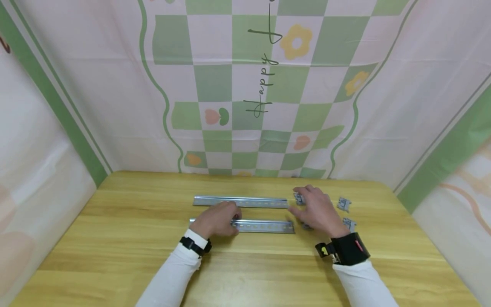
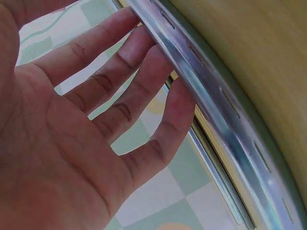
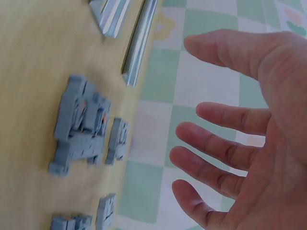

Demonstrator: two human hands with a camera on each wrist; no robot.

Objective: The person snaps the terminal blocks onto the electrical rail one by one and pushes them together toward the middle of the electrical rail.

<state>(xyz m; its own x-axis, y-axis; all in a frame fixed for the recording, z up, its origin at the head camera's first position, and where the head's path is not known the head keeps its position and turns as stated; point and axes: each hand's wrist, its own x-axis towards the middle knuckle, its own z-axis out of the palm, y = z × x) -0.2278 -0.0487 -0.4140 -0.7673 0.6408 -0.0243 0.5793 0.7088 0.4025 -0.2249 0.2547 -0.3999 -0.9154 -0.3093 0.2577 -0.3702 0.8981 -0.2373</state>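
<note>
A wooden table (image 1: 115, 230) is stretching from left to right, and a green-and-white checked cloth (image 1: 215, 81) is hanging behind its far edge. On the left, a white sleeve (image 1: 168, 277) with a dark wrist strap (image 1: 189, 245) is leading to the left hand (image 1: 216, 219). This hand is gripping the near metal rail (image 1: 264, 226) across its width; the fingers (image 2: 144, 81) are bending a little, with their tips touching the far edge of the rail. Whether this rail is resting fully on the table, I cannot tell. Beyond it, the slotted far rail (image 1: 245, 202) is lying almost parallel, well apart from it. To the right of both rails, the right hand (image 1: 316, 209), wearing a bulky black wrist strap (image 1: 350, 249), is hovering with its fingers spread and is holding nothing. Near its fingertips a grey block (image 1: 298, 198) is lying on the far side, and a partly covered block (image 1: 306, 226) is lying under the hand, nearer. Farther right, two more blocks are sitting, one at the far side (image 1: 344, 204) and one nearer (image 1: 349, 224), beside the wrist.
</note>
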